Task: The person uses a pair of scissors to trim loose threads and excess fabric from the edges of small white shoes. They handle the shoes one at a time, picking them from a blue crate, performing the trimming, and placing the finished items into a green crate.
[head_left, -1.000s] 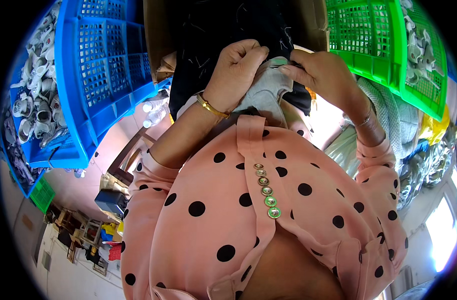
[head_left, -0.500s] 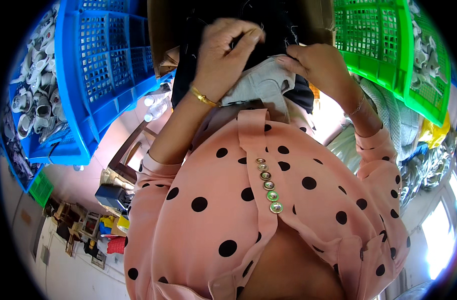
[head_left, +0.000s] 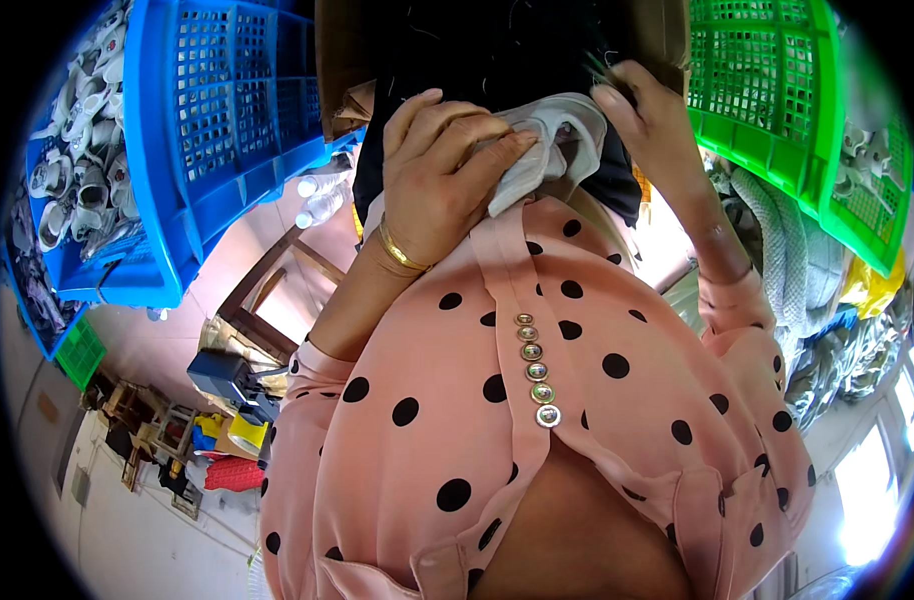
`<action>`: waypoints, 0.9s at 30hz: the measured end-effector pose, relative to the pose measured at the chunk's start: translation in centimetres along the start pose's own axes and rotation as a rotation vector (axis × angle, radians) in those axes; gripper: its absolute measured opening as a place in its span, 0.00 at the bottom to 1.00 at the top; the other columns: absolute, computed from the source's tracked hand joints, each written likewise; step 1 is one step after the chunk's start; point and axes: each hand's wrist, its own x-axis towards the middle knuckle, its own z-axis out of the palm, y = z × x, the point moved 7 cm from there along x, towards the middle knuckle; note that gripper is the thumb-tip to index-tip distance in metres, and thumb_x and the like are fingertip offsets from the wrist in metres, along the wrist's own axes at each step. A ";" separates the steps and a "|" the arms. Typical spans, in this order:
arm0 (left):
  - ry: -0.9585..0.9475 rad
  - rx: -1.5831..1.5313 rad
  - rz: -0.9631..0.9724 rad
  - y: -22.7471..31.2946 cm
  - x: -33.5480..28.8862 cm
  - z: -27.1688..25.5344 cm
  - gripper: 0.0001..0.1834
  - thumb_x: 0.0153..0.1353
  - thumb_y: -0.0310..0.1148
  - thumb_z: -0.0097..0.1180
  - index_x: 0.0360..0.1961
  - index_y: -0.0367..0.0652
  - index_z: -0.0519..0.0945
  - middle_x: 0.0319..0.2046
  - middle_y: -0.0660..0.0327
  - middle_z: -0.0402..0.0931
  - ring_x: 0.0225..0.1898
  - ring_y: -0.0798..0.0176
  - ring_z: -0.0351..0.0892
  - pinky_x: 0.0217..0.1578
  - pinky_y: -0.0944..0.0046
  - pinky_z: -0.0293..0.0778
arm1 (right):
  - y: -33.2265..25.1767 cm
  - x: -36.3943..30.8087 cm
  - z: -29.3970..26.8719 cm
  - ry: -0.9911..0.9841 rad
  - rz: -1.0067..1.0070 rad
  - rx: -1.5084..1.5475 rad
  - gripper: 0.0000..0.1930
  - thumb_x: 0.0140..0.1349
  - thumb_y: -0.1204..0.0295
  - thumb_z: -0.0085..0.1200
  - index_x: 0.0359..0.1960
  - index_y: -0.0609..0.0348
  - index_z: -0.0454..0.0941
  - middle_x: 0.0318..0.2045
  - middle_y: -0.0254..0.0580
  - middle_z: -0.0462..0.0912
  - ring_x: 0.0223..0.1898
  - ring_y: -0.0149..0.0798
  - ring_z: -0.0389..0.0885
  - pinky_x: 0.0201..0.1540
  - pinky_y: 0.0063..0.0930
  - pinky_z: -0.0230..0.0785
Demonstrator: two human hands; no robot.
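My left hand (head_left: 447, 180) is closed on a white shoe upper (head_left: 555, 140), with the thumb laid along its left side. The upper is curled, its opening turned up, and it rests over a black cloth (head_left: 477, 55) on my lap. Just right of the upper is my right hand (head_left: 657, 125), its thumb and index finger pinched together. A thin, dark, pointed bit shows at those fingertips, too blurred to name. Pale thread ends are scattered over the black cloth.
At the left stands a blue crate (head_left: 227, 120), with white shoe uppers (head_left: 87, 170) in a crate beside it. A green crate (head_left: 767, 90) stands at the right. Between them are cardboard walls (head_left: 342, 60). Clear bottles (head_left: 322, 200) and a wooden stool (head_left: 277, 285) are lower left.
My left hand has come down and left onto the white upper, which has turned and now stands curled open. My right hand has moved slightly up and to the right, off the upper.
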 end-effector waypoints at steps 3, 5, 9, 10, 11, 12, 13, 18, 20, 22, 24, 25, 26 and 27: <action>0.081 0.120 0.090 0.7 -0.2 -0.4 0.14 0.44 0.36 0.65 0.36 0.54 0.85 0.33 0.70 0.77 0.38 0.66 0.75 0.52 0.57 0.66 | -2.0 -2.8 0.1 -0.247 0.063 0.290 0.18 0.64 0.58 0.56 0.36 0.64 0.77 0.21 0.37 0.75 0.24 0.25 0.71 0.29 0.21 0.66; 0.106 0.184 0.113 1.6 0.1 -0.7 0.15 0.45 0.38 0.65 0.38 0.54 0.85 0.33 0.71 0.76 0.38 0.66 0.74 0.49 0.58 0.68 | -3.1 -5.1 1.3 -0.447 0.209 0.561 0.21 0.63 0.56 0.57 0.37 0.66 0.77 0.24 0.30 0.75 0.28 0.21 0.69 0.31 0.19 0.65; 0.204 0.290 0.168 3.7 0.7 -1.6 0.10 0.44 0.30 0.63 0.31 0.51 0.83 0.28 0.70 0.73 0.31 0.66 0.72 0.48 0.58 0.69 | -6.5 -6.9 1.4 -0.271 0.298 0.845 0.22 0.61 0.61 0.60 0.45 0.70 0.73 0.34 0.32 0.76 0.36 0.20 0.70 0.41 0.15 0.67; 0.218 0.311 0.169 4.0 0.7 -1.7 0.10 0.44 0.29 0.63 0.31 0.50 0.82 0.28 0.70 0.72 0.30 0.66 0.71 0.47 0.58 0.69 | -6.5 -7.2 1.8 -0.249 0.304 0.902 0.22 0.61 0.62 0.60 0.46 0.70 0.73 0.35 0.32 0.76 0.37 0.20 0.70 0.42 0.15 0.67; 0.232 0.333 0.169 4.2 0.7 -1.9 0.09 0.44 0.28 0.63 0.30 0.50 0.82 0.27 0.69 0.71 0.29 0.66 0.71 0.46 0.58 0.69 | -6.6 -7.2 2.1 -0.228 0.310 0.960 0.22 0.61 0.62 0.60 0.46 0.70 0.73 0.35 0.32 0.75 0.37 0.20 0.70 0.43 0.15 0.67; 0.232 0.335 0.165 4.2 0.6 -1.9 0.10 0.44 0.28 0.62 0.31 0.50 0.81 0.27 0.69 0.71 0.29 0.66 0.71 0.46 0.58 0.69 | -7.0 -7.1 2.4 -0.247 0.370 0.974 0.18 0.58 0.68 0.60 0.45 0.69 0.74 0.30 0.30 0.74 0.33 0.19 0.69 0.39 0.14 0.66; 0.233 0.337 0.161 4.1 0.3 -2.0 0.10 0.45 0.28 0.62 0.32 0.50 0.81 0.27 0.69 0.70 0.28 0.66 0.71 0.46 0.58 0.69 | -6.8 -7.0 2.4 -0.289 0.362 0.865 0.17 0.57 0.70 0.59 0.45 0.69 0.74 0.28 0.29 0.73 0.32 0.19 0.68 0.37 0.14 0.65; 0.067 0.209 0.073 3.6 1.4 -3.0 0.18 0.46 0.29 0.62 0.42 0.49 0.80 0.34 0.65 0.72 0.37 0.61 0.72 0.47 0.57 0.68 | -6.3 -5.4 1.1 -0.428 0.319 0.627 0.12 0.53 0.76 0.54 0.40 0.67 0.76 0.21 0.24 0.67 0.24 0.17 0.62 0.28 0.14 0.59; -0.112 0.013 -0.012 3.2 2.8 -3.6 0.22 0.45 0.31 0.63 0.46 0.48 0.79 0.40 0.62 0.74 0.44 0.57 0.73 0.50 0.55 0.67 | -6.7 -4.2 0.1 -0.416 0.200 0.598 0.09 0.52 0.77 0.53 0.35 0.67 0.76 0.20 0.26 0.68 0.24 0.18 0.61 0.27 0.15 0.60; -0.206 -0.200 0.033 2.4 3.8 -4.0 0.25 0.45 0.32 0.64 0.49 0.47 0.79 0.47 0.59 0.73 0.51 0.55 0.70 0.53 0.53 0.63 | -8.0 -2.6 -1.1 -0.430 0.034 0.522 0.07 0.51 0.78 0.53 0.33 0.66 0.76 0.18 0.30 0.67 0.22 0.20 0.60 0.26 0.16 0.60; -0.245 -0.469 0.045 1.7 4.6 -4.1 0.21 0.49 0.35 0.65 0.47 0.46 0.80 0.48 0.57 0.76 0.57 0.52 0.68 0.55 0.52 0.58 | -9.4 -1.1 -2.1 -0.420 -0.179 0.387 0.05 0.51 0.79 0.54 0.31 0.66 0.76 0.17 0.34 0.65 0.21 0.22 0.59 0.25 0.18 0.60; -0.270 -0.415 0.060 1.4 5.0 -4.3 0.19 0.49 0.34 0.65 0.45 0.45 0.80 0.47 0.58 0.76 0.57 0.53 0.68 0.57 0.53 0.58 | -10.1 -0.4 -2.4 -0.421 -0.232 0.347 0.05 0.51 0.79 0.54 0.30 0.66 0.76 0.17 0.35 0.65 0.21 0.23 0.58 0.24 0.19 0.60; -0.295 -0.360 0.075 1.0 5.4 -4.7 0.18 0.50 0.33 0.65 0.43 0.43 0.81 0.46 0.58 0.77 0.57 0.53 0.67 0.58 0.53 0.57 | -10.7 0.2 -2.8 -0.420 -0.284 0.307 0.04 0.51 0.79 0.54 0.29 0.66 0.75 0.16 0.36 0.64 0.20 0.23 0.58 0.23 0.19 0.60; -0.323 -0.312 0.093 0.8 6.0 -5.0 0.16 0.51 0.32 0.66 0.42 0.42 0.81 0.44 0.59 0.77 0.57 0.54 0.67 0.59 0.54 0.57 | -11.1 0.7 -3.0 -0.414 -0.329 0.266 0.04 0.51 0.79 0.54 0.28 0.65 0.75 0.16 0.38 0.63 0.20 0.24 0.58 0.23 0.20 0.60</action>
